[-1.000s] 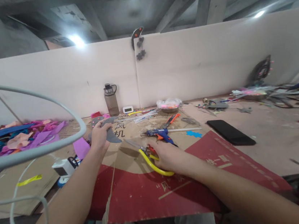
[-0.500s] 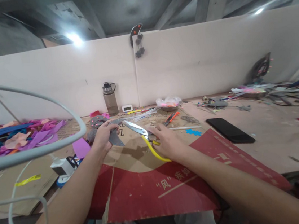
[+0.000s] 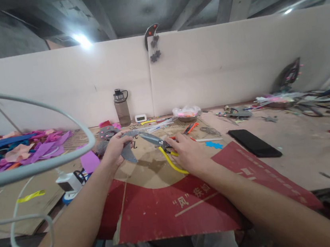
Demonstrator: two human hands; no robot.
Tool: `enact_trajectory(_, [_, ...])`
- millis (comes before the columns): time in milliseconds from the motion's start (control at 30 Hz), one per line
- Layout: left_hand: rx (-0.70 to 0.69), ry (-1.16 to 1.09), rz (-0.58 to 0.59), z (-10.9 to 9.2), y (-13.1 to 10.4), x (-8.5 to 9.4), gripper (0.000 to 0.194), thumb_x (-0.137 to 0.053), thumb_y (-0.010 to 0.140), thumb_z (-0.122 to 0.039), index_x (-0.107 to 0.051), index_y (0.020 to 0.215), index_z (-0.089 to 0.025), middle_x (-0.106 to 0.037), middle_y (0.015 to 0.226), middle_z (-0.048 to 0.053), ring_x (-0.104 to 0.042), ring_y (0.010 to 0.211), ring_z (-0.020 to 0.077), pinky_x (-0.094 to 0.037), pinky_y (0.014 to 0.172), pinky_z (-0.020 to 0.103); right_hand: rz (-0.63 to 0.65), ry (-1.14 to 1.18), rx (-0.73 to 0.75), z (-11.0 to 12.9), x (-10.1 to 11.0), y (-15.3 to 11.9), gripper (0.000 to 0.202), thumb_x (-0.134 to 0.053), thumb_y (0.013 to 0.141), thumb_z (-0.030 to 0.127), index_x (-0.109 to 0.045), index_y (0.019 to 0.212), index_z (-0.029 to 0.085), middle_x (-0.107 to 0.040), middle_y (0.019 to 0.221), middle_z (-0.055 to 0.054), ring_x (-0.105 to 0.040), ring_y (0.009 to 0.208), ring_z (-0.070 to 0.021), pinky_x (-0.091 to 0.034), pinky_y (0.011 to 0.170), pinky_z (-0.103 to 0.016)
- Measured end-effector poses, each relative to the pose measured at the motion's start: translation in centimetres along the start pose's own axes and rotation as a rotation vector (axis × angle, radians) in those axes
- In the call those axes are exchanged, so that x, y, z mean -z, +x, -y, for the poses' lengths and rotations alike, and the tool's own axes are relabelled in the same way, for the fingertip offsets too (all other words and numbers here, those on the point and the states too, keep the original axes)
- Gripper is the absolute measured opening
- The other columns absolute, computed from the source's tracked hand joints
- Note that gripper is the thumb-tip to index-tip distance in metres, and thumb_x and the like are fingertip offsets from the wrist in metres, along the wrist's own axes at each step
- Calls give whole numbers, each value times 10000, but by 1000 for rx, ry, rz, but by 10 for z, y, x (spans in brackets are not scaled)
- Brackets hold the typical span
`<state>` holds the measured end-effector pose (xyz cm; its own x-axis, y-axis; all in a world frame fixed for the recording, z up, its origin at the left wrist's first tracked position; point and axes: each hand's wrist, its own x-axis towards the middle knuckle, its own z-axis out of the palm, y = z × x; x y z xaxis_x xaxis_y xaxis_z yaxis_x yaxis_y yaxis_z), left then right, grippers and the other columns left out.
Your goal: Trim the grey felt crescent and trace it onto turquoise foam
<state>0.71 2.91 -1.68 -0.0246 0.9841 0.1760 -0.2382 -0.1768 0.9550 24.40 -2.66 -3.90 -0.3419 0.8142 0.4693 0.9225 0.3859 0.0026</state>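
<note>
Grey felt (image 3: pixel 129 153) hangs from my left hand (image 3: pixel 116 147), pinched between thumb and fingers, with a narrow curved part reaching right. My right hand (image 3: pixel 186 149) grips scissors (image 3: pixel 152 139) with yellow handles, their blades pointing left toward the felt's edge. Whether the blade tips touch the felt is hard to make out. Both hands are above a cardboard sheet (image 3: pixel 147 177) with a red printed border. Just behind my left hand lie grey felt pieces with coloured dots (image 3: pixel 108 132).
A phone (image 3: pixel 254 143) lies to the right and a blue felt cutout (image 3: pixel 214 145) nearer the middle. Behind stand a bottle (image 3: pixel 122 108), a small digital clock (image 3: pixel 140 118) and a bowl (image 3: pixel 187 116). Coloured felt scraps (image 3: pixel 21 151) pile up at left, behind a thick white cable (image 3: pixel 70 115).
The scissors have shifted slightly right and their blades have turned, now looking darker. My left hand keeps its pinch on the felt, almost in place. The view has moved a little.
</note>
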Motion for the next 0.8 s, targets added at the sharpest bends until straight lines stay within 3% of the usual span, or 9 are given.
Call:
enact_trajectory(433, [6, 42, 0, -2, 0, 0, 284, -665, 516, -83, -625, 796, -111, -612, 573, 1, -496, 439, 84, -392, 432, 194, -37, 83, 34, -6, -4, 1, 378, -527, 876, 318, -556, 1243, 232, -600, 1103, -97, -573, 929, -229, -415, 724, -295])
enact_trajectory(800, [20, 23, 37, -2, 1, 1, 195, -671, 529, -90, -604, 706, -134, -598, 548, 4, -503, 465, 92, -409, 457, 201, -55, 29, 28, -5, 0, 0, 362, -491, 901, 340, -559, 1241, 239, -605, 1058, -103, -569, 902, -235, -401, 702, -301])
